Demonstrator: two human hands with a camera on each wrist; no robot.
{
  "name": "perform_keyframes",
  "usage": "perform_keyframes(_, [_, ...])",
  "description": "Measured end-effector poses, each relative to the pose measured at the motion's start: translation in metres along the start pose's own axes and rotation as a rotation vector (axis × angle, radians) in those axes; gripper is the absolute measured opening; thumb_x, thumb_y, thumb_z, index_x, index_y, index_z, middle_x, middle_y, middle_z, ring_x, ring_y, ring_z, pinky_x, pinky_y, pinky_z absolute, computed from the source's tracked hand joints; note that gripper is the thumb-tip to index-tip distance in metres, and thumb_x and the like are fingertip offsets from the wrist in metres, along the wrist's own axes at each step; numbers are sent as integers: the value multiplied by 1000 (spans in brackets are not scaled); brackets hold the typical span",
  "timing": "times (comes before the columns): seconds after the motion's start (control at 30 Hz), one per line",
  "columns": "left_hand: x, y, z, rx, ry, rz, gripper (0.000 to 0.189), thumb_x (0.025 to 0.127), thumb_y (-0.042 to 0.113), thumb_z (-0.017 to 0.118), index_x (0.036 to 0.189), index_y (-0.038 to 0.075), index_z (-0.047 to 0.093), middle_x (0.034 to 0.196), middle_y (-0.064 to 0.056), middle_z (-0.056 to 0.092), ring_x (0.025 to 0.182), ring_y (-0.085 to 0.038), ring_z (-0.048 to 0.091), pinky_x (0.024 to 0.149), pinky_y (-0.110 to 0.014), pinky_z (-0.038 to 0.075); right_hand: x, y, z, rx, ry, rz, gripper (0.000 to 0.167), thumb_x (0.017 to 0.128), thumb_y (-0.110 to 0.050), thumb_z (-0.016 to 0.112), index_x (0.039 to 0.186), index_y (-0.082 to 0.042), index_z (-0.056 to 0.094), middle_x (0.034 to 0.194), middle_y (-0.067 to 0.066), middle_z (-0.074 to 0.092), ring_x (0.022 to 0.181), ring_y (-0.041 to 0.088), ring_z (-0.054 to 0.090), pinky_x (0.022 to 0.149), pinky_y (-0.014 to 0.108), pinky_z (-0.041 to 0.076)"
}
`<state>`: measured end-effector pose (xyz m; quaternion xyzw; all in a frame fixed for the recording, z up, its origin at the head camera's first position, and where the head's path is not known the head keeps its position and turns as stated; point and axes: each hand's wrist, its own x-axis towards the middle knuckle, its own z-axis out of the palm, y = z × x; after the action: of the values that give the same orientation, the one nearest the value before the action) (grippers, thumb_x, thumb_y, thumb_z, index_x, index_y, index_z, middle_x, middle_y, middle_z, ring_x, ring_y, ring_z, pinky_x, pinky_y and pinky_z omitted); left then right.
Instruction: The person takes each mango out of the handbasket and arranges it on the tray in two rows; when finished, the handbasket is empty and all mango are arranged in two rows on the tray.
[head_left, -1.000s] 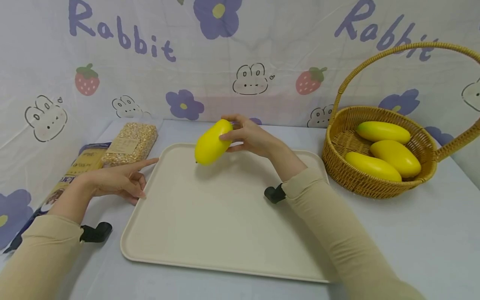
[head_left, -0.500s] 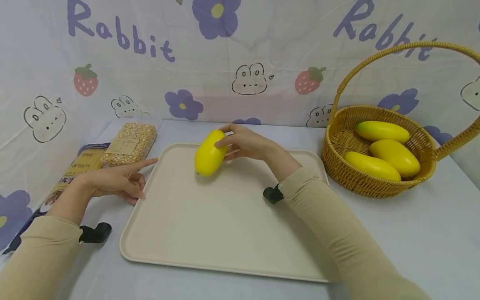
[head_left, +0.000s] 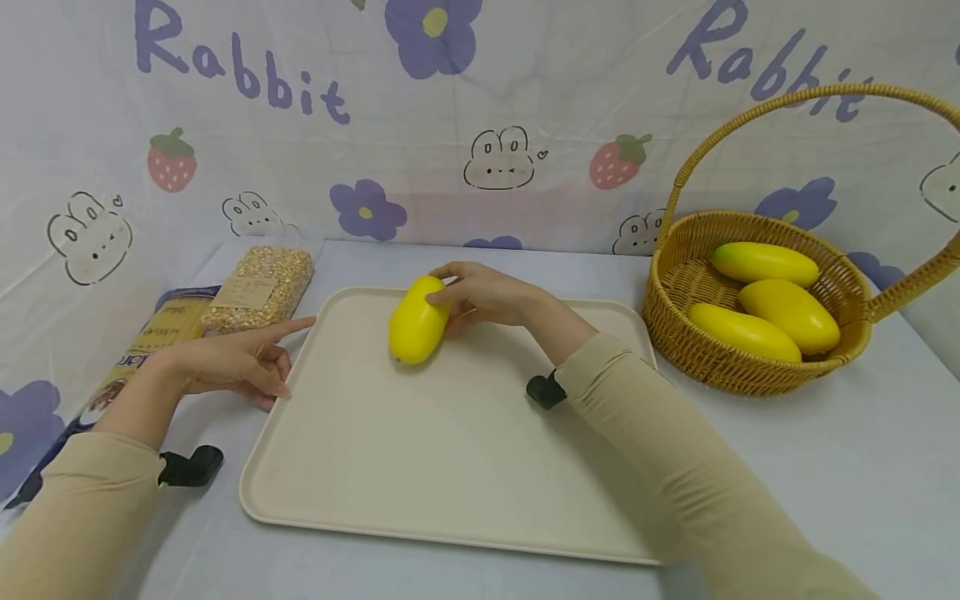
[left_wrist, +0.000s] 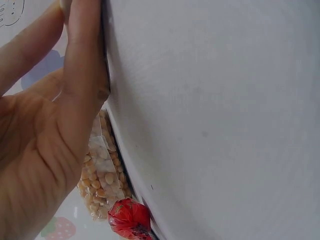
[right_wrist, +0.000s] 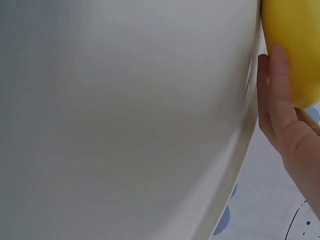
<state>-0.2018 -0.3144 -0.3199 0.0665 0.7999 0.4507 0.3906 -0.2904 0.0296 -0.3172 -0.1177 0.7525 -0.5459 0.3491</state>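
A smooth yellow mango (head_left: pixel 417 323) lies lengthwise at the back left of the beige tray (head_left: pixel 450 467). My right hand (head_left: pixel 483 296) grips its far right side, thumb on top and fingers behind it. In the right wrist view the mango (right_wrist: pixel 295 50) fills the upper right corner, with a thumb against its skin. My left hand (head_left: pixel 232 362) rests at the tray's left edge. Its index finger points along toward the back corner, its thumb tip touches the rim, and the other fingers are bent.
At the right stands a wicker basket (head_left: pixel 720 375) with a tall handle, holding several yellow mangoes (head_left: pixel 787 315). Behind my left hand lie a clear bag of corn kernels (head_left: pixel 258 287) and a blue and gold packet (head_left: pixel 161 321). A printed cloth (head_left: pixel 570 217) hangs behind.
My right hand has brought the mango down and toward me onto the tray, turning it more upright in view. The left hand has stayed at the tray's edge.
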Motion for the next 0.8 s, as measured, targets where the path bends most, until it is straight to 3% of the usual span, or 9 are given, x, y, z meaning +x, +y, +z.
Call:
perform_keyframes(0.27, [0, 0, 0, 3, 2, -3, 111, 84, 6, 73, 160, 28, -4, 90, -3, 50, 77, -11, 56, 74, -29, 59, -2, 1, -1, -22, -7, -2, 52, 101, -20, 54, 150, -16, 38, 144, 13, 48, 109, 26, 58, 103, 41, 53])
perform_keyframes(0.53, [0, 0, 0, 1, 1, 2, 111, 84, 5, 73, 160, 28, -4, 90, -3, 50, 77, -11, 56, 74, -29, 59, -2, 0, -3, 1, 7, 43, 50, 101, -21, 55, 149, -17, 39, 142, 12, 50, 105, 25, 62, 97, 38, 56])
perform_keyframes(0.8, [1, -2, -1, 1, 5, 1, 111, 83, 6, 74, 160, 28, -4, 90, -3, 49, 77, -11, 56, 74, -29, 59, -5, -3, -5, -3, 14, 64, 50, 101, -21, 55, 149, -15, 38, 146, 13, 48, 113, 28, 60, 99, 38, 55])
